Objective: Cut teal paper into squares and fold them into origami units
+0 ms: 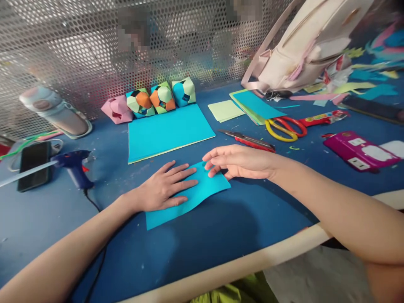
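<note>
A strip of turquoise paper (189,202) lies on the blue table (221,240) in front of me. My left hand (164,187) rests flat on its left half, fingers stretched out and spread. My right hand (240,160) hovers over the paper's upper right corner, fingers extended and slightly curled, fingertips touching the edge. Neither hand holds anything.
A stack of turquoise sheets (168,131) lies behind, with several folded paper balls (162,97) along the mesh wall. Red scissors (285,126), a box cutter (248,139), a glue gun (74,166), a phone (33,164), a bottle (55,111), a pink stapler-like tool (360,150) and a bag (312,42) surround them.
</note>
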A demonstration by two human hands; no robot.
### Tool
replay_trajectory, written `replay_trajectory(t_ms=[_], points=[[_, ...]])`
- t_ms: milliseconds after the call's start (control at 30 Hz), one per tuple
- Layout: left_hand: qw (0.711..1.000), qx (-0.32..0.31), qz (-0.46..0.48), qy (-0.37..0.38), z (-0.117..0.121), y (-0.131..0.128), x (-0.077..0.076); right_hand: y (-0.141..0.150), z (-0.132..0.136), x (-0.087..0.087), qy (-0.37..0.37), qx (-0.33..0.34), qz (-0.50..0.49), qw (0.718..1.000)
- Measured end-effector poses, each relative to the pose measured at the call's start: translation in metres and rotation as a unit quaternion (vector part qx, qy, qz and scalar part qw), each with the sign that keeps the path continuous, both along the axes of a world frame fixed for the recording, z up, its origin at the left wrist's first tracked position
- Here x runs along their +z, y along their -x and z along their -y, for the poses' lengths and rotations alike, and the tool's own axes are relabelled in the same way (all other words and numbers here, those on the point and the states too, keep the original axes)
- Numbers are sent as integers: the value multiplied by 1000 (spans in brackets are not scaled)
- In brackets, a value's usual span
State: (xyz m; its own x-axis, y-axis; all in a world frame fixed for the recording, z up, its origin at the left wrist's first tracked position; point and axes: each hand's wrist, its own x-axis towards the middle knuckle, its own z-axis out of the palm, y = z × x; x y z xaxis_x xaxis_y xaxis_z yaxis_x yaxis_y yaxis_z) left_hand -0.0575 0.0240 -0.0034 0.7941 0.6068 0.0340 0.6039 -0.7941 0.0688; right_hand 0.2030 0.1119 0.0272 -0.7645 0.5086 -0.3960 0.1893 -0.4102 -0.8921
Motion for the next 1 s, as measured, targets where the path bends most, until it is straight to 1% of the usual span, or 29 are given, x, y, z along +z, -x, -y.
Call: replay_trajectory(t_ms=[67, 200, 267, 333, 400, 467, 600, 667, 767, 833, 900, 1000], points=[[1000, 3, -1, -1, 1, 0, 0, 3, 5, -2, -21, -12, -37, 999], [1000, 9, 4, 1, 1, -1, -1, 5, 12, 0, -118, -15, -111, 987], [1000, 12, 12, 7, 1, -1, -2, 6, 14, 0, -168, -29, -118, 978], [1000, 14, 23, 16, 0, -1, -2, 7, 14, -3, -198, -61, -88, 974], [999, 15, 32, 22, 0, -2, -2, 10, 14, -10, -201, -102, -44, 973], [999, 17, 32, 24, 1, -2, -1, 13, 14, -17, -190, -137, -19, 972], [999, 25, 29, 30, 1, -2, -1, 17, 15, -26, -197, -202, -36, 959], [999, 29, 27, 30, 1, -2, -1, 19, 17, -27, -177, -217, -36, 959], [999, 30, 21, 21, 2, -1, -1, 21, 19, -28, -143, -212, -7, 967], [999, 31, 26, 18, 2, 0, -1, 22, 19, -33, -156, -190, 15, 969], [998, 38, 42, 23, 3, 0, 0, 23, 17, -39, -203, -164, 17, 965], [994, 61, 78, 49, 5, -2, 3, 22, 13, -43, -303, -151, 4, 941]])
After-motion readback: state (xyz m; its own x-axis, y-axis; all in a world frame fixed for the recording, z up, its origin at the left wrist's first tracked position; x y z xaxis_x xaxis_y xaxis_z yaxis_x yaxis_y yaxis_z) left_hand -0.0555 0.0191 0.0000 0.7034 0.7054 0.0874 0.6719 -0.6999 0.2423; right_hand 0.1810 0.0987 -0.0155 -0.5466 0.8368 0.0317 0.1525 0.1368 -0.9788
